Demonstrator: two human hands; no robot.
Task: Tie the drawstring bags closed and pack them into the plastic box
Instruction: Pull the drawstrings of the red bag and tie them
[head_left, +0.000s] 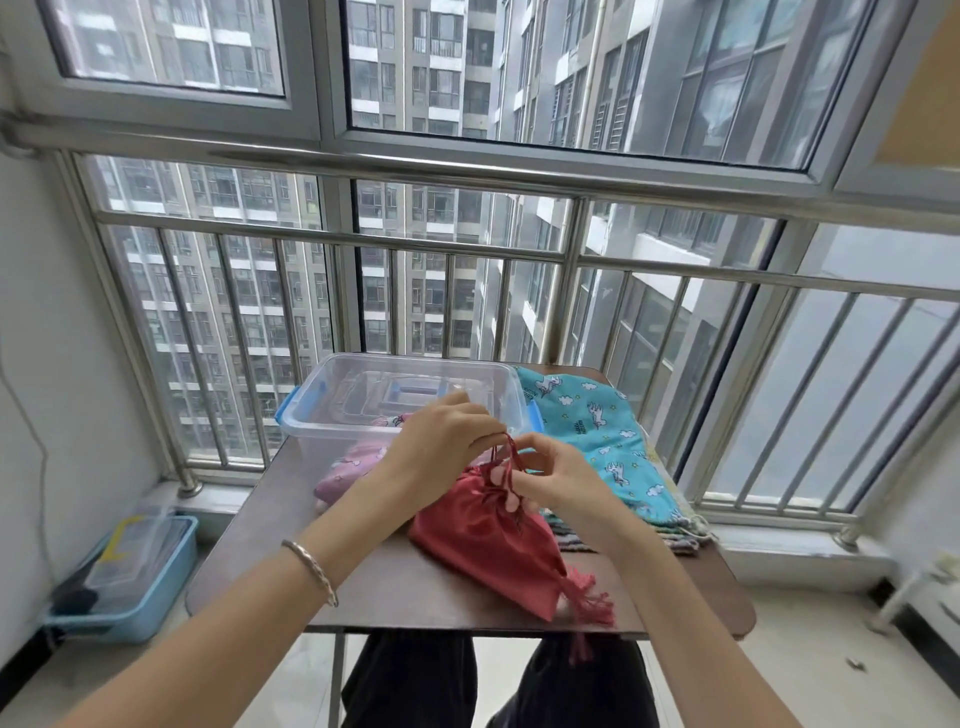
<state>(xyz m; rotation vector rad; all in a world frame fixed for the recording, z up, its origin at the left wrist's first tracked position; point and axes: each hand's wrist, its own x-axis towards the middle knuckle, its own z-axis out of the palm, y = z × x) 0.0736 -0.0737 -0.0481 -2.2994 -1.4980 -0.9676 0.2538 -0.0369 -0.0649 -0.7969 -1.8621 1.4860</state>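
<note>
Tying the red bag (483, 540), left hand (441, 441) and right hand (561, 473) pinch its cord (511, 457) in their fingers; next, probably lifting it into the plastic box (405, 358) at eleven o'clock.

Forearms outstretched, left hand (441, 441) pinching drawstring (511, 456), right hand (558, 480) pinching it too

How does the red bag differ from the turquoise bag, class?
The red bag is plain; the turquoise bag is unicorn-printed. The red bag is bunched, left hand and right hand pinching its drawstring; the turquoise bag lies flat, untouched. Both lie outside the plastic box.
</note>
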